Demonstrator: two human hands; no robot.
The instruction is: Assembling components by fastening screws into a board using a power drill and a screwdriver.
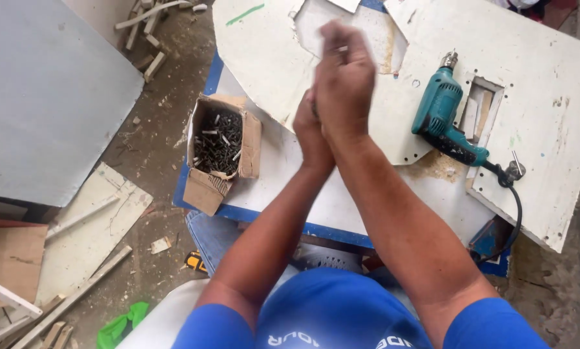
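My left hand (310,132) and my right hand (343,81) are pressed palm to palm above the white board (548,84), the right one blurred and lying over the left. Neither hand holds anything that I can see. A teal electric drill (442,116) lies on the board to the right of my hands, its black cord (516,207) running off the board's edge. To the left of my hands sits an open cardboard box (220,152) filled with dark screws.
The white board has cut-out holes and lies on a blue-edged table (264,213). A grey panel (44,97) and wood offcuts (148,32) lie on the dusty floor at left. A green object (119,328) lies at the bottom left.
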